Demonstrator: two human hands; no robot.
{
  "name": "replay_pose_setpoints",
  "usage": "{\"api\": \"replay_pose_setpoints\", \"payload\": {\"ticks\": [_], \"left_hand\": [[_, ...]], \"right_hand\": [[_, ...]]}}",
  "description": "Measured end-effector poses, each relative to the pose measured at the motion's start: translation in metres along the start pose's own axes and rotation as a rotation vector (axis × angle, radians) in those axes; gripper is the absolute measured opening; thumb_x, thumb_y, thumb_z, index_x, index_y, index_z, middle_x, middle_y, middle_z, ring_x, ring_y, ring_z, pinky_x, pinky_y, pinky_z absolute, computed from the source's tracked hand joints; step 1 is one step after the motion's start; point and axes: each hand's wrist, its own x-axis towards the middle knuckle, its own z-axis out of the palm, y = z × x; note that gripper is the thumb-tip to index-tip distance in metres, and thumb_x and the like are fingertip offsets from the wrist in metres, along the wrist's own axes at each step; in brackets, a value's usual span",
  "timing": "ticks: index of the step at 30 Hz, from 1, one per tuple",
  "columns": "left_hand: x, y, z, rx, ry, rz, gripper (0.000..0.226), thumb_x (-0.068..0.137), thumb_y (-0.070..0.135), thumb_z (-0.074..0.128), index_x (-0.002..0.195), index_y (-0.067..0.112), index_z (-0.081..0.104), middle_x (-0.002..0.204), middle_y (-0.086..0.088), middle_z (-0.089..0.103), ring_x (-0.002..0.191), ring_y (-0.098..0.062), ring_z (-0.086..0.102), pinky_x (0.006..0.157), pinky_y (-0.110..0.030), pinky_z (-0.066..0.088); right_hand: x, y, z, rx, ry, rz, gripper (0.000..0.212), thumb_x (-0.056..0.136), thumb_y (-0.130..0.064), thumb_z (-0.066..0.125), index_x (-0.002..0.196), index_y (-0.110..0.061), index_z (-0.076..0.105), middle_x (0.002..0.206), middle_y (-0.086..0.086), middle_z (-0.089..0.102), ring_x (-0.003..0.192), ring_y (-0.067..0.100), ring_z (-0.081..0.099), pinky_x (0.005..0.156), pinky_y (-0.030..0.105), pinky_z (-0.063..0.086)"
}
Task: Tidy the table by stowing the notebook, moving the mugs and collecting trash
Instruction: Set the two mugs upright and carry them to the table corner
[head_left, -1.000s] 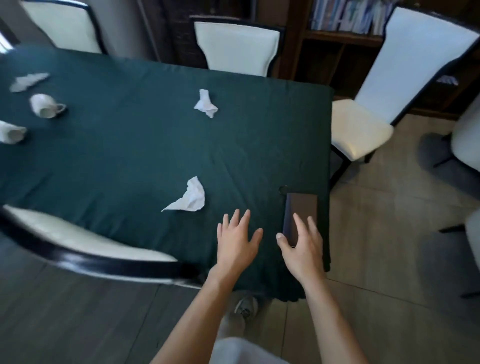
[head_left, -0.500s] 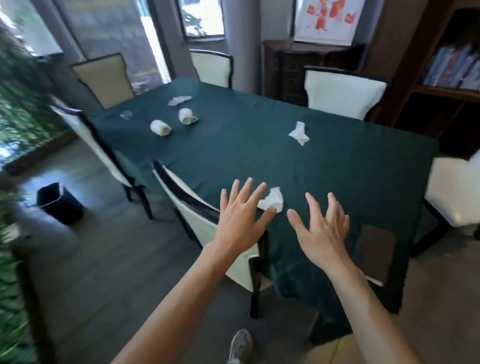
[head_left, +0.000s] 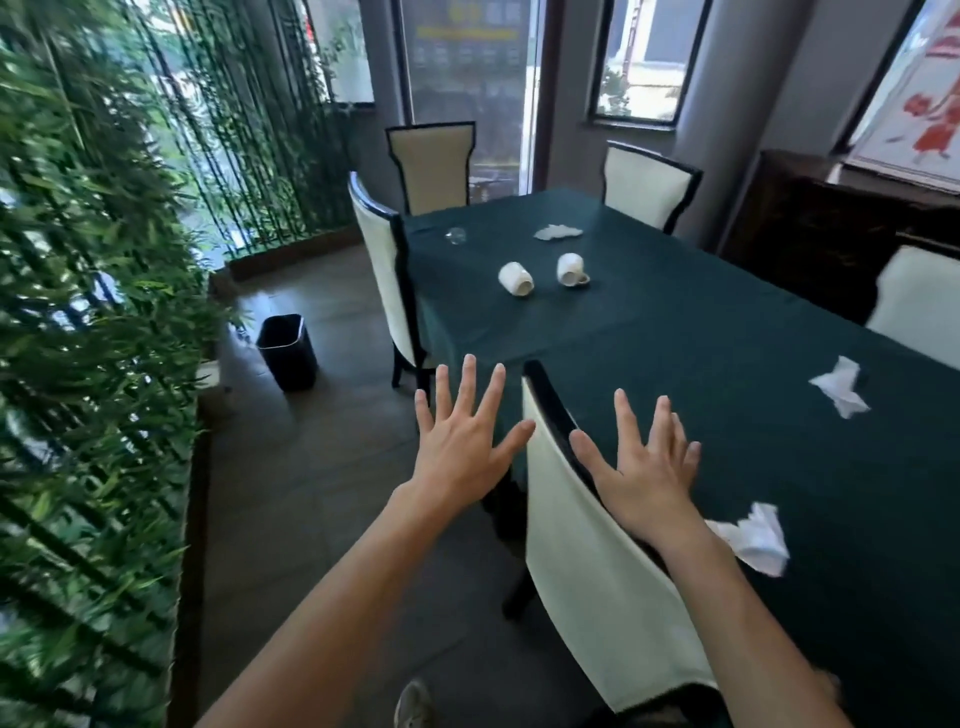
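My left hand and my right hand are raised with fingers spread, holding nothing, over the near chair. Two white mugs lie tipped on the dark green table, far side. Crumpled white tissues lie at my right wrist, further right and beyond the mugs. A small clear glass sits near the far corner. The notebook is out of view.
A black waste bin stands on the tiled floor left of the table. Cream chairs with dark frames ring the table. Bamboo plants line the left. A dark cabinet is behind right.
My view swung left and up, away from the notebook at the table's end. Both hands lifted from near the notebook and stay spread and empty; the bin and bamboo came into view.
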Motion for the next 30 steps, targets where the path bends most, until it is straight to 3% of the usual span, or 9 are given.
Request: {"api": "replay_pose_setpoints", "payload": {"ticks": [12, 21, 30], "left_hand": [[0.164, -0.164, -0.028, 0.019, -0.095, -0.018, 0.081, 0.099, 0.072, 0.025, 0.165, 0.035, -0.006, 0.175, 0.000, -0.019, 0.159, -0.033, -0.022, 0.125, -0.061, -0.012], [0.277, -0.220, -0.013, 0.010, -0.143, -0.057, 0.082, 0.099, 0.072, 0.026, 0.166, 0.034, -0.003, 0.175, -0.001, -0.017, 0.160, -0.035, -0.018, 0.125, -0.061, -0.009], [0.443, -0.236, 0.021, -0.005, -0.259, -0.090, 0.081, 0.100, 0.072, 0.026, 0.166, 0.035, -0.005, 0.174, 0.002, -0.020, 0.160, -0.034, -0.018, 0.127, -0.060, -0.008]], "right_hand": [[0.178, -0.170, 0.067, -0.118, -0.045, -0.031, 0.088, 0.090, -0.082, 0.022, 0.162, -0.038, -0.002, 0.171, 0.014, -0.011, 0.158, 0.030, -0.013, 0.123, 0.056, -0.013], [0.298, -0.202, 0.103, -0.166, -0.123, 0.036, 0.089, 0.091, -0.081, 0.024, 0.163, -0.037, -0.003, 0.171, 0.014, -0.011, 0.158, 0.030, -0.013, 0.124, 0.055, -0.013], [0.478, -0.207, 0.126, -0.083, -0.162, 0.064, 0.090, 0.091, -0.081, 0.025, 0.163, -0.035, -0.002, 0.172, 0.012, -0.008, 0.158, 0.030, -0.011, 0.125, 0.055, -0.012]]}}
